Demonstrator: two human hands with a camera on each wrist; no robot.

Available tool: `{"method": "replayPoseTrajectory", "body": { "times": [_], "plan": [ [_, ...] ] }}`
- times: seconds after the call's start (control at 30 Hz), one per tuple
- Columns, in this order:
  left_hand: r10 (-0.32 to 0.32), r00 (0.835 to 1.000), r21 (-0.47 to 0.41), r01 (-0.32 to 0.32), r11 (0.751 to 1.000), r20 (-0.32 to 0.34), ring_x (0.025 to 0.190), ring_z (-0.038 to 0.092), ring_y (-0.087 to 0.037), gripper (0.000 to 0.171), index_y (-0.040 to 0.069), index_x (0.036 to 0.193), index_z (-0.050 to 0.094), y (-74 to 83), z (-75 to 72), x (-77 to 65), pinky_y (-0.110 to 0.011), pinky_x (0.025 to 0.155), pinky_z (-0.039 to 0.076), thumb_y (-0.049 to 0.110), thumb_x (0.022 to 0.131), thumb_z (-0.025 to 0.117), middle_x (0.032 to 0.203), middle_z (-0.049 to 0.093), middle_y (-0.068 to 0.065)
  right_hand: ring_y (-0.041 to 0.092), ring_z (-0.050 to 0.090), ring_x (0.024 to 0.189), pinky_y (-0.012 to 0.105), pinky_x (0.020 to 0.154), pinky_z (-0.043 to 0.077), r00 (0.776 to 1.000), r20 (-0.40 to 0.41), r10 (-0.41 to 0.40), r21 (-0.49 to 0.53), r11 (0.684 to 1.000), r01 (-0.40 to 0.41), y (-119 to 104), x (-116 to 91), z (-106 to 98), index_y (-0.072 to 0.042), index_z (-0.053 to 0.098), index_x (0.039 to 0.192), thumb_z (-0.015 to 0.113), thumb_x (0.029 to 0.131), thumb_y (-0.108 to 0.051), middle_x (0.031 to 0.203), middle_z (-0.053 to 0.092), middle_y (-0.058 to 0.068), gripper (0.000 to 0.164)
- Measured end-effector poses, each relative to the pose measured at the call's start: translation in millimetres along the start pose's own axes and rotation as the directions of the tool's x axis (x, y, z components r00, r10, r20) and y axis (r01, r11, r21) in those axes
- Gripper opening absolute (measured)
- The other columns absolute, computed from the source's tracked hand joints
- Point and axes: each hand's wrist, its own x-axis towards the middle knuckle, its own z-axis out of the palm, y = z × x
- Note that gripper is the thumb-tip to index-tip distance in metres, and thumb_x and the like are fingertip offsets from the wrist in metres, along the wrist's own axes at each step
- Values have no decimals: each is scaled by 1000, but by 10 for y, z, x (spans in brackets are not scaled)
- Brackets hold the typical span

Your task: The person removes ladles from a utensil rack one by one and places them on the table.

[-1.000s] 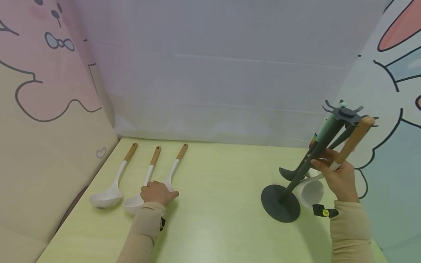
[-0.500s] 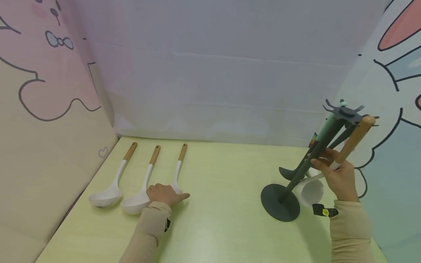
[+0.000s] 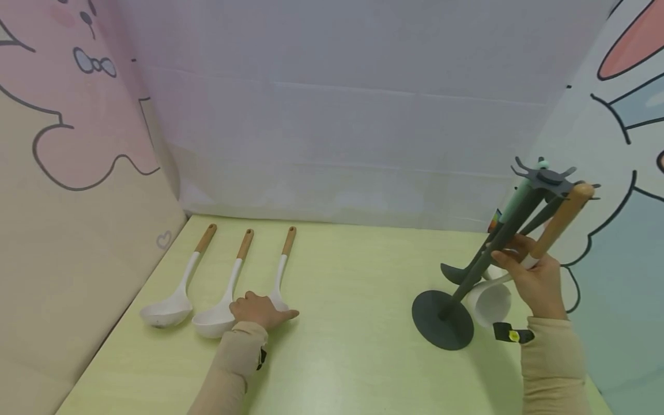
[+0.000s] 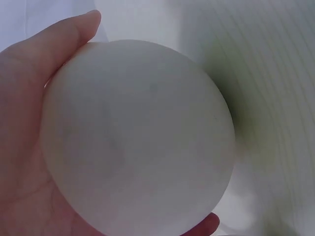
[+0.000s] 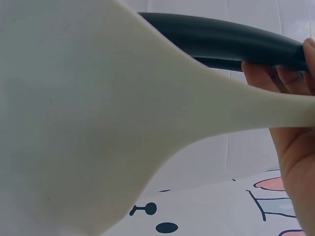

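Note:
My left hand [image 3: 256, 309] holds the head of the rightmost of three white ladles with wooden handles; this ladle [image 3: 280, 274] lies on the table with its handle pointing away. In the left wrist view the rounded white head [image 4: 142, 132] sits within my thumb and fingers. On the right, my right hand [image 3: 539, 285] grips the post [image 3: 490, 253] of a dark green utensil stand, which appears tilted in the head view. A white ladle [image 3: 490, 305] with a wooden handle hangs there, its stem crossing in front of the right palm in the right wrist view.
Two similar ladles, the left one [image 3: 168, 311] and the middle one [image 3: 212, 323], lie to the left of my left hand. A dark utensil head [image 3: 453, 273] hangs behind the post. The stand's round base [image 3: 441, 334] rests on the table [image 3: 353, 311]. Printed cloth walls surround the table.
My left hand has moved right with the head of the rightmost ladle, so its handle lies straighter. It has barely moved in the last half second. The right hand and stand have stayed put.

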Motion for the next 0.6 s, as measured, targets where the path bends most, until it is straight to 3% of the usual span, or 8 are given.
{"method": "replayPoseTrajectory", "body": {
  "times": [0.2, 0.6],
  "plan": [
    [17, 1000, -45, -17, 999, 0, 82, 51, -35, 81, -4, 95, 68, -16, -11, -27, -52, 79, 37, 74, 77, 63, 89, 47, -19, 5, 70, 86, 15, 76, 53, 1000, -11, 6, -3, 1000, -6, 8, -9, 3, 4, 69, 113, 66, 85, 18, 96, 73, -5, 32],
    [37, 999, -86, -38, 996, -7, 85, 49, -36, 80, -5, 91, 67, -33, -36, -63, -53, 80, 39, 74, 78, 63, 92, 47, -20, 5, 70, 85, 16, 75, 53, 997, -68, 47, 19, 999, -46, 8, -41, 51, 3, 70, 113, 68, 85, 16, 98, 73, -4, 31]
  ]
}}
